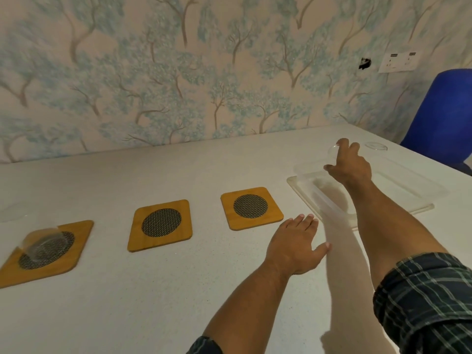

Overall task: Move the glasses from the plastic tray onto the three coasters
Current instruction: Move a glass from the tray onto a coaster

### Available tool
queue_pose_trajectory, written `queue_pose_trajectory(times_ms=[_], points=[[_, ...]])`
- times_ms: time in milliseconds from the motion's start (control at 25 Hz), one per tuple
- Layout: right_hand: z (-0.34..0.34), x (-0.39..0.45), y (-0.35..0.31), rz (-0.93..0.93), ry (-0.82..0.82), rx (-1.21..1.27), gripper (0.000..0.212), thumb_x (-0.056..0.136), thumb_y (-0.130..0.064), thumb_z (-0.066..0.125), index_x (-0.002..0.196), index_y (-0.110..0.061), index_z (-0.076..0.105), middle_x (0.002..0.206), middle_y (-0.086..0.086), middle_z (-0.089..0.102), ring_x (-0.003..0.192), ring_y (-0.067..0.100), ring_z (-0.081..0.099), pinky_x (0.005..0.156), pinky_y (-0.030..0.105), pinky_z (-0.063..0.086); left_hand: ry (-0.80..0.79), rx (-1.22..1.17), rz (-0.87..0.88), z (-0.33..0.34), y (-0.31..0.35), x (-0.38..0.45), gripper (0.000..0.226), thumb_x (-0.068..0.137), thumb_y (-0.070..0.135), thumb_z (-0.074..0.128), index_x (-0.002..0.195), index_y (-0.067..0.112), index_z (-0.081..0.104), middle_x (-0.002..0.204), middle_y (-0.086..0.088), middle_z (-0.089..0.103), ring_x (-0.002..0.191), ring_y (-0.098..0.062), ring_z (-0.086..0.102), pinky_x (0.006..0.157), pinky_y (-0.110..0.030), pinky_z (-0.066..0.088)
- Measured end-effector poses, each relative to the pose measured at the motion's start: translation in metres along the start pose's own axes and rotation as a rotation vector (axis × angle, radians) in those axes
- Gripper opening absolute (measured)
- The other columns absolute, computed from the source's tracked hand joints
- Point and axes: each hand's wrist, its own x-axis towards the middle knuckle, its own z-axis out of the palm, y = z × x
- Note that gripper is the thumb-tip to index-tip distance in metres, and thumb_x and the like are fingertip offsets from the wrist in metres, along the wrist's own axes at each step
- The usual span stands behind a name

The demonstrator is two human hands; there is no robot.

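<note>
Room: I see a wall (178, 72) papered with blue-green trees behind a pale speckled surface (153, 290); a blue chair (441, 116) stands past its right edge.
Coasters: three wooden squares with dark mesh centres lie in a row along the surface: left coaster (76, 241), middle coaster (160, 224), right coaster (251, 207).
Placed glass: a clear glass (43, 241) stands on the left coaster.
Tray: the clear plastic tray (383, 198) lies near the right edge, just beside the right coaster.
Right hand (351, 164): I have it over the tray's far side, fingers curled around a clear glass (333, 152).
Third glass: its rim (376, 146) shows at the tray's far end; I cannot tell more.
Left hand (296, 244): open, fingers spread flat, holding nothing, palm down on the surface near the tray's near corner.
</note>
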Motion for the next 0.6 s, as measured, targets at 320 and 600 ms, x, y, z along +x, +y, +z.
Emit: queue_pose_trajectory(times_ms=[320, 600], points=[[-0.032, -0.023, -0.052, -0.178, 0.239, 0.303, 0.07, 0.085, -0.047, 0.073, 0.14, -0.024, 0.035, 0.135, 0.013, 0.043, 0.088, 0.047, 0.064, 0.072, 0.044, 0.049, -0.007, 0.003, 0.013, -0.004, -0.008, -0.04, 0.072, 0.106, 0.061, 0.019, 0.164, 0.018, 0.016, 0.172, -0.002, 0.015, 0.158, -0.023, 0.01, 0.125, -0.041, 0.003], [-0.015, -0.069, -0.162, -0.45, 0.143, 0.484, 0.074, 0.087, -0.062, 0.063, 0.146, -0.027, 0.034, 0.137, 0.008, 0.043, 0.102, 0.037, 0.064, 0.075, 0.046, 0.054, 0.06, -0.054, -0.105, -0.038, -0.033, -0.086, 0.061, 0.099, 0.055, 0.054, 0.148, 0.018, 0.05, 0.138, -0.008, 0.063, 0.119, -0.03, 0.061, 0.106, -0.043, 0.049]])
